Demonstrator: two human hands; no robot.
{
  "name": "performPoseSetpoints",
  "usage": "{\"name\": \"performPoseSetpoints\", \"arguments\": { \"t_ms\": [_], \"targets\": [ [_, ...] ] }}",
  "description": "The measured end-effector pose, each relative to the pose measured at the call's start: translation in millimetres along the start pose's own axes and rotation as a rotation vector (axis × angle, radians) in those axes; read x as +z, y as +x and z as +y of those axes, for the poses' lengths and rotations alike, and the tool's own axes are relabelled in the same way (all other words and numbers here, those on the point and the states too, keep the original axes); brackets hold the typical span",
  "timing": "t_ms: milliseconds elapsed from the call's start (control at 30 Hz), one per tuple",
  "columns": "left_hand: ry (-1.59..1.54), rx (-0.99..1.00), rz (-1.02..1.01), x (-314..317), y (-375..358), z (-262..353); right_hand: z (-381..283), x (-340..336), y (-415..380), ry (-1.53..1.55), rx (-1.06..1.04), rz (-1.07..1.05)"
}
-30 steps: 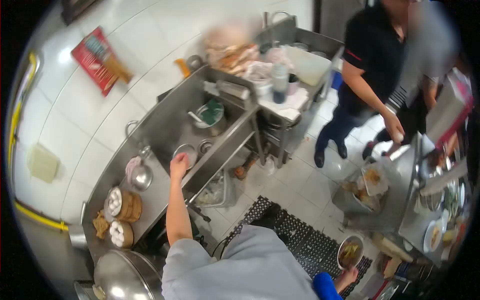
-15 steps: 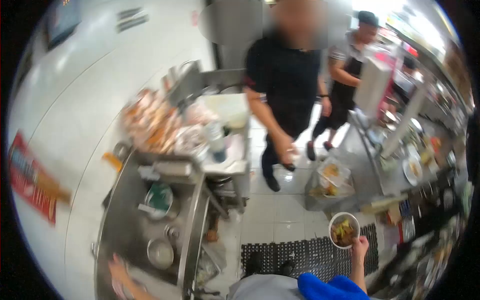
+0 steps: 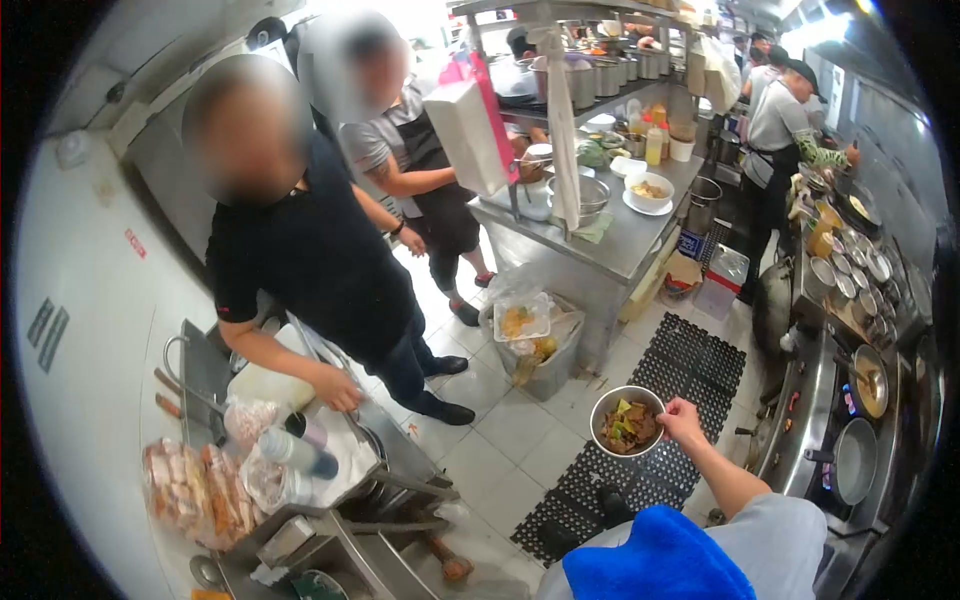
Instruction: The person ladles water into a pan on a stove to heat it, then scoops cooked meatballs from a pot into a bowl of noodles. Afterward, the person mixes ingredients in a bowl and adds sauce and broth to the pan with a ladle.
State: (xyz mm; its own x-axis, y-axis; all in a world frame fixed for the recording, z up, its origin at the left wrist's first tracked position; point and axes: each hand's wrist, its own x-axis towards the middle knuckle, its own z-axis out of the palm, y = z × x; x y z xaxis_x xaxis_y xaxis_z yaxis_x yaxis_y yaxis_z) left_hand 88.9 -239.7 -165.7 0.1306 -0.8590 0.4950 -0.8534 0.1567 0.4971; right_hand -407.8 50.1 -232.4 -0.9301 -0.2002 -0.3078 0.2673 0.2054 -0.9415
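A busy commercial kitchen is being shown, its tiled floor (image 3: 545,420) running between steel worktops, with a black rubber mat (image 3: 650,420) laid along the cooking range (image 3: 850,400). A metal bowl (image 3: 626,421) of dark, saucy food with a yellow-green piece on top is being held out over the mat by the right hand (image 3: 683,420), whose fingers (image 3: 668,407) are being closed on the rim at its 3 o'clock edge; the bowl is lying at 9 o'clock from the hand, roughly level and well clear of any table. The left hand is not being seen, so its state cannot be told. At 10 o'clock from the bowl, a person in a black shirt (image 3: 320,250) is being pictured with a hand (image 3: 337,388) resting on a cluttered table (image 3: 380,470). At 12 o'clock, a bin (image 3: 545,350) of food scraps is standing beside the central steel table (image 3: 640,235).
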Motion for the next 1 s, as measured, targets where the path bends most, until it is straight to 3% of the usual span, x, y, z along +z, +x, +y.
{"name": "performPoseSetpoints", "arguments": {
  "t_ms": [333,533,700,1000],
  "targets": [
    [-0.257,0.189,-0.363,70.8,-26.8,99.9,-10.9,-13.9,-8.4,0.09,0.007,0.06],
    [-0.283,0.193,-0.437,79.6,-35.0,107.9,4.9,-37.7,-11.2,0.203,0.009,0.186],
    [-0.287,0.146,-0.442,74.8,-28.0,108.2,8.7,-37.2,-14.1,0.127,0.047,0.225],
    [-0.291,0.014,-0.422,50.4,-21.8,88.1,1.7,-18.5,-21.4,0.178,0.062,0.208]
  ]
}}
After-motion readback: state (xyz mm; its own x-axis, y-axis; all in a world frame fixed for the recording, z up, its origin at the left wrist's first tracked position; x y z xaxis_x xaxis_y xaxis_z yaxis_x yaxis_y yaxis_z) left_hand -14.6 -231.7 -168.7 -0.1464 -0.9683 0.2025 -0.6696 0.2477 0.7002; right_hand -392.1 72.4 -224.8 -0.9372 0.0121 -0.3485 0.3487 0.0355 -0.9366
